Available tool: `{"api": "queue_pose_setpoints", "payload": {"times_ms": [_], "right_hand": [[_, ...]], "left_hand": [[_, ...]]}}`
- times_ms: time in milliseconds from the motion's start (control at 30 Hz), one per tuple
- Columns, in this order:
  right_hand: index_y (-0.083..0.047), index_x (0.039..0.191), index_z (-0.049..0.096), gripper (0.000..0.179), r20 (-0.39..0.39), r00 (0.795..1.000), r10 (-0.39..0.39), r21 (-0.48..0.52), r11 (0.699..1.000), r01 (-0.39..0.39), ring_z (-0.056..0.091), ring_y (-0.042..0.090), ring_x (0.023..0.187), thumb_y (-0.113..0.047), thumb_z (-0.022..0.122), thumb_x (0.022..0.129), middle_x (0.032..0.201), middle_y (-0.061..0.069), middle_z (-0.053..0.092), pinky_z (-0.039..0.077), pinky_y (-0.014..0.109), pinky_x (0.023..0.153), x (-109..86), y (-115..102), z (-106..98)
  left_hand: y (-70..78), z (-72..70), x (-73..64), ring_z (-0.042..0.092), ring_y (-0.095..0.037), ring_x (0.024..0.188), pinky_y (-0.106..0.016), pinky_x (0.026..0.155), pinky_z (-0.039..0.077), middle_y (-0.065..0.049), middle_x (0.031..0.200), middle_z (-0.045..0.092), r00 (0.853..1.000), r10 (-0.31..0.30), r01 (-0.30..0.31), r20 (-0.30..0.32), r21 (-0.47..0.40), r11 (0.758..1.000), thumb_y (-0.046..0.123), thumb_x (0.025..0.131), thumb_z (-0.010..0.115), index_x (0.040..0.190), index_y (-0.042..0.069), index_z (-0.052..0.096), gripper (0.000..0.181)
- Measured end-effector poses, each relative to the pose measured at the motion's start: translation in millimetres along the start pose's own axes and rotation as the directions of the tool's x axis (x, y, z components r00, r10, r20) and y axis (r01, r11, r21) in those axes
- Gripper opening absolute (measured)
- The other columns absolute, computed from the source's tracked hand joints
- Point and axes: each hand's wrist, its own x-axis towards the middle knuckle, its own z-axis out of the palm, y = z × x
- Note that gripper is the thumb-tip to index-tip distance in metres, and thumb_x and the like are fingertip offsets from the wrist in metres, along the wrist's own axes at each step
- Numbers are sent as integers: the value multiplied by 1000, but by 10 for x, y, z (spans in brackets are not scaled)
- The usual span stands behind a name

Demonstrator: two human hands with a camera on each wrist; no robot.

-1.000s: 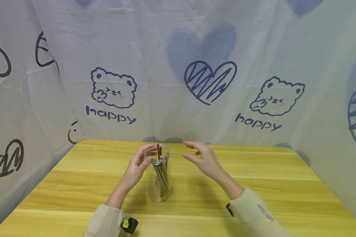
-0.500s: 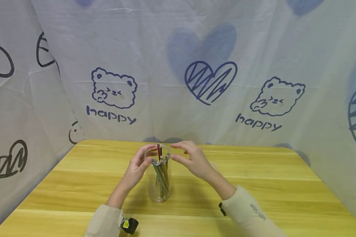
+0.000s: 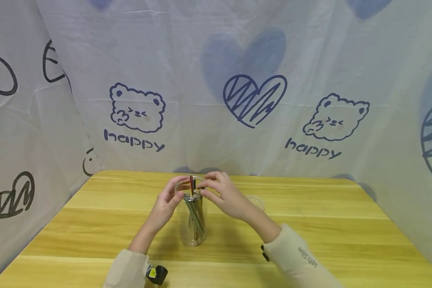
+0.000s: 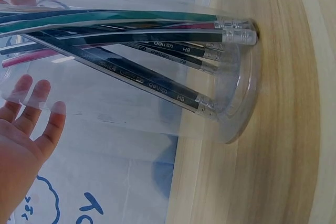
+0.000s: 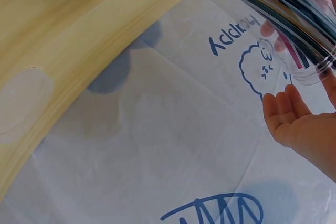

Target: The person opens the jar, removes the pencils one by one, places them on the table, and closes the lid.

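A clear plastic jar [image 3: 187, 220] stands upright on the table, holding several pencils [image 4: 157, 80], their eraser ends at the bottom. My left hand [image 3: 168, 200] curves round the jar's upper part and holds it; its fingers show through the plastic in the left wrist view. My right hand [image 3: 228, 199] is at the jar's rim from the right, thumb and forefinger apart, fingertips close to the pencil tops. Whether those fingertips touch a pencil is hard to see. In the right wrist view, the right hand's [image 5: 302, 124] other fingers lie outside the jar, loosely bent.
A round clear lid [image 3: 255, 203] lies flat on the wooden table [image 3: 309, 232], right of the jar and behind my right forearm. Pale cloth [image 3: 194, 120] with printed bears and hearts hangs beyond the table's back edge and along its sides.
My right hand has moved left, from beside the jar to its rim and the pencil tops. The lid has come into sight behind the forearm. My left hand and the jar have stayed still.
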Motion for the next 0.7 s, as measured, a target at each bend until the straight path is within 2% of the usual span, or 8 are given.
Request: {"api": "queue_pose_setpoints", "payload": {"times_ms": [200,333,467,700], "right_hand": [[-3,98,62,15,41,998,-52,-32,998,53,40,31,106,-7,50,91,113,18,49,37,43,87,53,-32,-40],[-1,97,61,15,63,997,-36,-14,999,37,41,31,105,-1,48,90,110,17,50,37,42,88,73,-31,-66],[-2,97,60,13,78,996,-30,4,1000,30,43,28,103,0,49,90,107,14,52,38,40,88,86,-26,-83],[-3,96,61,13,76,997,-31,18,999,29,44,27,102,-2,50,90,105,12,52,38,38,86,84,-18,-100]], "left_hand": [[-1,-1,3,44,-35,110,-40,82,41,-23,125,45,1000,3,-3,-4,2,1000,9,96,37,127,1,37,33],[-12,10,2,44,-35,109,-46,83,39,-24,124,45,1000,12,-12,-8,-1,1000,11,96,38,126,0,37,33],[-22,13,1,45,-34,109,-49,83,38,-24,124,44,1000,15,-15,-17,-6,1000,11,95,40,126,-1,37,33],[-34,17,-5,45,-33,109,-48,84,38,-24,124,45,1000,21,-21,-19,-5,1000,10,95,39,126,-1,37,33]]}}
